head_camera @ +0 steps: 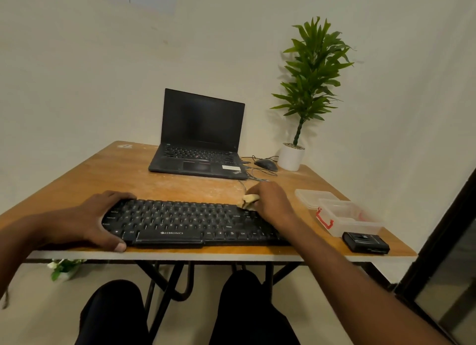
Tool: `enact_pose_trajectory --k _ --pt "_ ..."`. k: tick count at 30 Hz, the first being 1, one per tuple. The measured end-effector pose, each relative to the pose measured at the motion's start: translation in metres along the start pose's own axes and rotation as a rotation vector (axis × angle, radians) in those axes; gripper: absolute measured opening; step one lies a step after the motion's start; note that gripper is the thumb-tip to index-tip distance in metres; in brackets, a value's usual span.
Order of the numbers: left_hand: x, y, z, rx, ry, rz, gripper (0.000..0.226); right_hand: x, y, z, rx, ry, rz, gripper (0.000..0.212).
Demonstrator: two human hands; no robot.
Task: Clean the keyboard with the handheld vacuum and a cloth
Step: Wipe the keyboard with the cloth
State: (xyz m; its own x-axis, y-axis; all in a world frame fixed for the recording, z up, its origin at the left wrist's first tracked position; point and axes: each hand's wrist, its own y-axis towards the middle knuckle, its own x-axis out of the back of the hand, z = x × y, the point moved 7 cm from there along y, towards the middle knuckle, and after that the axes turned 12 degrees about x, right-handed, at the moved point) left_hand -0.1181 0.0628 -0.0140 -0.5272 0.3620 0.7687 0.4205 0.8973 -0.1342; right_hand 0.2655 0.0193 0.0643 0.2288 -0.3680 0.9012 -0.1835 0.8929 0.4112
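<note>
Plain cream walls back a wooden worktop [108,174] that fills the middle of the frame, with a dark laptop [199,136] at its far centre and a potted plant [307,87] toward the upper right. Along the near edge lies the black keyboard [185,222], the left hand [88,219] wrapped over its left end, thumb on the front edge and fingers on the far edge, steadying it. At the keyboard's upper right corner the right hand [270,203] pinches a small bunched yellowish cloth [249,201] against the keys. The keyboard sits close to the worktop's near lip, so a hard wipe toward the person could nudge it off if the left grip slackens. Its cable [253,178] trails near the wiping hand and might snag. Clear containers [342,213] at right could be knocked. No vacuum is identifiable.
</note>
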Motion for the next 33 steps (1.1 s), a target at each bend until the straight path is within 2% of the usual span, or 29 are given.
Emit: enact_pose_trajectory --k 4,8,14,16,19,22,26,29,33 --pt "0.002 0.0 0.002 0.006 -0.009 0.0 0.115 -0.007 0.005 0.041 0.128 0.034 -0.031 0.029" --pt "-0.003 -0.004 -0.002 0.009 -0.022 0.033 0.115 0.008 -0.006 0.006 0.016 0.154 0.062 0.034" --pt "-0.007 -0.005 -0.004 0.003 -0.05 0.043 0.114 0.027 -0.053 -0.027 -0.078 -0.031 0.044 0.044" --pt "-0.005 -0.003 -0.005 0.005 -0.049 0.04 0.113 0.026 -0.061 -0.014 -0.047 -0.122 -0.002 0.04" --pt "-0.005 -0.003 -0.006 0.013 -0.046 0.045 0.113 0.021 -0.06 0.02 0.111 -0.225 -0.021 0.038" --pt "-0.003 -0.002 -0.006 0.007 -0.044 0.033 0.114 0.019 -0.057 0.032 0.192 -0.205 0.023 0.039" --pt "-0.003 -0.001 0.002 0.012 -0.058 0.027 0.119 0.031 -0.061 0.001 -0.002 -0.001 0.035 0.038" --pt "-0.005 0.0 0.005 0.029 -0.06 0.033 0.123 0.032 -0.066 0.0 -0.05 -0.124 -0.016 0.034" --pt "-0.003 0.002 0.003 0.029 -0.057 0.033 0.126 0.017 -0.06 0.024 0.084 -0.229 0.018 0.037"
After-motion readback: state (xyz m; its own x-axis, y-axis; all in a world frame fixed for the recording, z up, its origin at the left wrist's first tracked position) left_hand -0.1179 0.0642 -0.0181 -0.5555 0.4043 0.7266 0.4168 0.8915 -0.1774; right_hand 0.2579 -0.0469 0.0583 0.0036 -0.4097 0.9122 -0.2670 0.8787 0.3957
